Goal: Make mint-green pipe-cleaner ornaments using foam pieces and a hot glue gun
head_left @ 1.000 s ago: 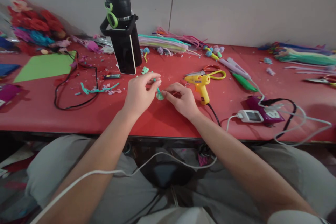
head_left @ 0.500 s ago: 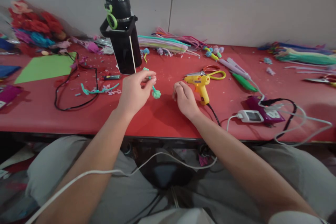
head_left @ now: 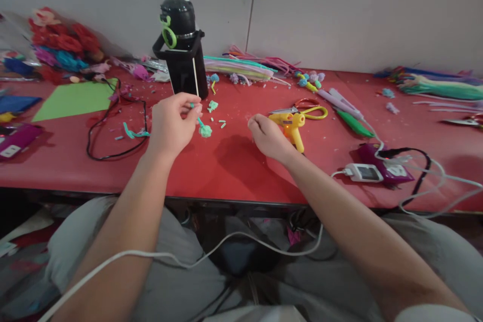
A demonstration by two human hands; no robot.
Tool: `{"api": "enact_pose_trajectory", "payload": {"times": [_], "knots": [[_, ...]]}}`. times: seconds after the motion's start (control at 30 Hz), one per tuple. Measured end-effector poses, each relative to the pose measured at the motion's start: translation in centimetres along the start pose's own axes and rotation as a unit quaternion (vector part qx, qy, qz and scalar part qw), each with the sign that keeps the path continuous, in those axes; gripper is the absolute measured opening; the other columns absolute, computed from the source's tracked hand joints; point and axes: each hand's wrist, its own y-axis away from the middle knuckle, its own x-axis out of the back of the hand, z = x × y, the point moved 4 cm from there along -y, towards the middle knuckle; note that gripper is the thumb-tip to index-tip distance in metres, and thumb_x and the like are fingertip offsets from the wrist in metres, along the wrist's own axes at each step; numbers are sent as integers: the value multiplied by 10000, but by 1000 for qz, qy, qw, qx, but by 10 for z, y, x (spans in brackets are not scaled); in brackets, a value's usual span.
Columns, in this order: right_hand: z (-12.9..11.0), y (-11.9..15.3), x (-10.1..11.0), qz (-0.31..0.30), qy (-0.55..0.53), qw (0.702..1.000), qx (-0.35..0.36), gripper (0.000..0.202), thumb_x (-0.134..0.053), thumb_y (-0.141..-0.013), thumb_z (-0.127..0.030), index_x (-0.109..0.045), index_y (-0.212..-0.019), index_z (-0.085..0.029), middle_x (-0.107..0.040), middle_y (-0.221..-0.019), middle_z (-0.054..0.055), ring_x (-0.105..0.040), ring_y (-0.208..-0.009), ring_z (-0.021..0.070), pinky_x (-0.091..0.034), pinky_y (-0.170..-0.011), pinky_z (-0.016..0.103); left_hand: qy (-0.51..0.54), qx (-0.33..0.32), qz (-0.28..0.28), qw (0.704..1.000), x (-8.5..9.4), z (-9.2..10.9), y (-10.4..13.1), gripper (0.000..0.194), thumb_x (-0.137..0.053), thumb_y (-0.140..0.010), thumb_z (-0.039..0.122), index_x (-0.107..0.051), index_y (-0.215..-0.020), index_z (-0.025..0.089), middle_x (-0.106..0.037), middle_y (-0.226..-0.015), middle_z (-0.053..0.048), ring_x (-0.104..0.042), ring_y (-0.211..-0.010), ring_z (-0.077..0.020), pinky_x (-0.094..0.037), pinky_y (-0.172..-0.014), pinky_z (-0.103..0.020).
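My left hand (head_left: 171, 123) pinches the thin stem of a mint-green pipe cleaner flower (head_left: 205, 131), whose fluffy head hangs down to the right over the red table. Just right of it lie a small green fuzzy piece (head_left: 213, 105) and several short pale-green clippings (head_left: 223, 124). My right hand (head_left: 269, 136) is curled closed above the table; whether anything is between its fingers is hidden. Beside that hand, a yellow glue gun (head_left: 295, 133) lies partly covered by it. Scissors (head_left: 317, 112) with red and yellow handles rest behind the glue gun.
A black bottle in a carrier (head_left: 184, 68) stands behind my left hand. Bundled pipe cleaners (head_left: 241, 67) lie along the wall. To the right are a lilac hair straightener (head_left: 341, 103), a purple power strip (head_left: 372, 153) and cables. A black cable (head_left: 109, 156) loops left of my left hand.
My left hand has moved left with the green flower, baring the fuzzy piece and clippings on the table. My right hand stays closed near the glue gun. The view has shifted slightly.
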Motion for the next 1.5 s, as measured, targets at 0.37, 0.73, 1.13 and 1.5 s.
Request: {"api": "enact_pose_trajectory", "payload": {"times": [0.37, 0.73, 1.13, 1.5], "knots": [[-7, -81, -67, -91, 76, 993, 15, 101, -659, -891, -172, -749, -936, -178, -749, -993, 82, -652, -848, 186, -494, -825, 313, 3, 7, -11, 1000, 8, 5, 5, 106, -682, -880, 150, -738, -963, 186, -771, -821, -38, -767, -750, -178, -623, -687, -251], [-14, -97, -88, -90, 118, 989, -17, 87, -591, -930, -125, -634, -876, -178, -698, -910, 128, -644, -855, 242, -491, -810, 372, 16, 9, -21, 1000, 8, 6, 6, 114, -678, -884, 146, -735, -978, 174, -782, -850, -54, -774, -750, -184, -634, -689, -261], [3, 0, 6, -123, 28, 990, 68, 230, -578, -842, -109, -747, -974, -193, -781, -954, 76, -708, -848, 208, -535, -814, 358, 159, 41, -88, 983, -20, 14, 11, 164, -741, -834, 212, -764, -990, 167, -805, -941, -91, -780, -814, -214, -665, -676, -296], [33, 48, 29, -56, -190, 980, -14, 162, -785, -793, -357, -721, -866, -227, -756, -800, 68, -730, -734, 243, -613, -734, 464, 260, 89, -168, 947, -48, 26, 25, 252, -830, -794, 347, -756, -964, 177, -804, -977, -116, -782, -824, -236, -677, -688, -353]]}}
